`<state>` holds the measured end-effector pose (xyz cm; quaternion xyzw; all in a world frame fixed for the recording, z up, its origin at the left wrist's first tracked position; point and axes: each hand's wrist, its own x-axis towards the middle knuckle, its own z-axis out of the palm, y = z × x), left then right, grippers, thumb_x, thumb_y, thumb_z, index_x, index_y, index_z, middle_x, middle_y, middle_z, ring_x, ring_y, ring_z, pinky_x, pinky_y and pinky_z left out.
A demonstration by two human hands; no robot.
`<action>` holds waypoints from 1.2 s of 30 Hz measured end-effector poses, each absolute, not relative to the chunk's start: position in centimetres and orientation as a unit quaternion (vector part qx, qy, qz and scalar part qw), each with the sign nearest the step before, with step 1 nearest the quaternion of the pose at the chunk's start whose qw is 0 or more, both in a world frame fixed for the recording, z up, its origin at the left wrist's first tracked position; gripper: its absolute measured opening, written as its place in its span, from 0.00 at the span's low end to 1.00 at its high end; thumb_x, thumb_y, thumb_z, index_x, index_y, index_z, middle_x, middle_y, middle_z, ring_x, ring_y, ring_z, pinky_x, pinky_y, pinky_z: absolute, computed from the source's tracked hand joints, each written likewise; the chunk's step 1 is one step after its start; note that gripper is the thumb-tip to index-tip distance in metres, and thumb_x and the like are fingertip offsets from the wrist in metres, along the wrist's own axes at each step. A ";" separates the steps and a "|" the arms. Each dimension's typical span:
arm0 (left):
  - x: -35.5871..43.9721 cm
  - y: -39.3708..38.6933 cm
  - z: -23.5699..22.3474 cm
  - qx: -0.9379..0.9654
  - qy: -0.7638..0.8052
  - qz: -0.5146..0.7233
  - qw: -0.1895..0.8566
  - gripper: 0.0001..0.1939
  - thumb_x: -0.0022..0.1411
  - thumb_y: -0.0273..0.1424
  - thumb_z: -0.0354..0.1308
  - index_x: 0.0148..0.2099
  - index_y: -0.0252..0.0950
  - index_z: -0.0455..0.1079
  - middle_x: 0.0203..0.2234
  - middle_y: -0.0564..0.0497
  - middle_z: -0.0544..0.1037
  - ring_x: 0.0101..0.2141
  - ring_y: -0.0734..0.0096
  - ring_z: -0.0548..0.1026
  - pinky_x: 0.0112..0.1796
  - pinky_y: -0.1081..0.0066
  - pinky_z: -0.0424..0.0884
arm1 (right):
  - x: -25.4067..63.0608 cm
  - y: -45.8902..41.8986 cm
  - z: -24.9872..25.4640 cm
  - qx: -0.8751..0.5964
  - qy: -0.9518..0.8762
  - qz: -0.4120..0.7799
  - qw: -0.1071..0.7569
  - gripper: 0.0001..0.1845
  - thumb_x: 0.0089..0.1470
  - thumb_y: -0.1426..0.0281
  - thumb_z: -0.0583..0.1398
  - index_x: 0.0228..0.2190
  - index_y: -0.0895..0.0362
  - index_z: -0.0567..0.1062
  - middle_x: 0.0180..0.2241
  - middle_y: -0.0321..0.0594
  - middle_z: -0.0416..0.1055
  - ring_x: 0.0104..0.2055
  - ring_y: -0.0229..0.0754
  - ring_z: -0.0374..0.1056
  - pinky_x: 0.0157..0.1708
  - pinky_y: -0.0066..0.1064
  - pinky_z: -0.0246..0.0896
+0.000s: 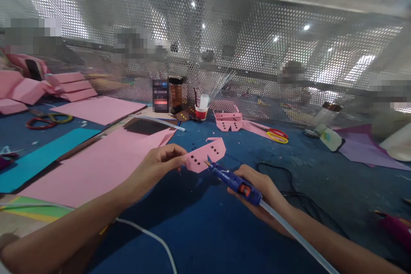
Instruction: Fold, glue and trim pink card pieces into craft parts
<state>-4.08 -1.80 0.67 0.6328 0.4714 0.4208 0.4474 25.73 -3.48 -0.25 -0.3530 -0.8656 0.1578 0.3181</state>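
Observation:
Between thumb and fingers, my left hand (168, 158) pinches one end of a folded pink paper piece (204, 154) with small black squares and a notch along its lower edge. My right hand (257, 182) is wrapped round a blue hot glue gun (231, 177), a long clear glue stick (295, 235) trailing from its rear. The gun's metal nozzle is at the notch; whether it touches the paper I cannot tell. Beyond them stands a similar pink paper piece (228, 123) with black squares.
Scissors with red and yellow handles (278, 135) lie at the back right, more scissors (41, 123) at left. Pink sheets (93, 167) and a teal strip (51, 158) cover the left side. A paper cup (201, 112), a brown jar (176, 94) and a perforated metal screen (250, 47) stand behind. Black cable (298, 192) runs at right.

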 end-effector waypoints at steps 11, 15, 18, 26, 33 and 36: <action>-4.9 -1.0 0.2 0.638 0.471 0.438 0.423 0.13 0.62 0.43 0.62 0.38 0.37 0.76 0.33 0.51 0.78 0.34 0.67 0.72 0.37 0.69 0.68 | 28.2 -2.4 0.1 -0.492 -0.717 0.295 0.396 0.15 0.61 0.55 0.61 0.40 0.54 0.74 0.25 0.32 0.68 0.25 0.38 0.66 0.23 0.26 0.60; -4.8 -0.9 0.4 0.659 0.478 0.421 0.400 0.15 0.62 0.44 0.61 0.39 0.36 0.76 0.35 0.49 0.79 0.36 0.64 0.75 0.39 0.67 0.70 | 30.1 -2.6 -1.2 -0.487 -0.772 0.223 0.341 0.13 0.64 0.57 0.58 0.37 0.53 0.71 0.25 0.32 0.67 0.25 0.37 0.64 0.25 0.27 0.58; -4.8 -0.6 0.4 0.685 0.494 0.415 0.338 0.15 0.63 0.44 0.59 0.39 0.36 0.76 0.34 0.49 0.79 0.35 0.64 0.75 0.39 0.67 0.69 | 31.2 -3.0 -1.8 -0.462 -0.827 0.117 0.298 0.06 0.63 0.65 0.57 0.38 0.54 0.72 0.29 0.34 0.71 0.29 0.39 0.67 0.31 0.29 0.59; -4.0 -1.0 0.9 0.727 0.501 0.405 0.239 0.14 0.64 0.42 0.57 0.42 0.38 0.75 0.36 0.48 0.80 0.39 0.59 0.75 0.42 0.63 0.69 | 32.5 -2.5 -1.7 -0.448 -0.871 0.028 0.198 0.13 0.58 0.77 0.57 0.45 0.55 0.71 0.42 0.40 0.77 0.44 0.46 0.74 0.42 0.31 0.60; -2.6 -1.2 2.2 0.754 0.469 0.392 0.243 0.12 0.64 0.41 0.57 0.41 0.40 0.76 0.36 0.50 0.80 0.38 0.61 0.76 0.42 0.65 0.72 | 33.0 -1.9 -1.5 -0.550 -0.825 0.032 0.128 0.12 0.60 0.73 0.58 0.46 0.54 0.72 0.46 0.42 0.78 0.49 0.51 0.74 0.43 0.34 0.58; -2.2 -0.3 2.8 0.753 0.466 0.385 0.260 0.12 0.63 0.40 0.57 0.40 0.39 0.76 0.35 0.50 0.81 0.37 0.62 0.77 0.39 0.66 0.72 | 33.2 -1.7 -1.4 -0.570 -0.812 0.044 0.118 0.12 0.58 0.71 0.60 0.45 0.54 0.72 0.44 0.44 0.79 0.47 0.54 0.75 0.41 0.35 0.57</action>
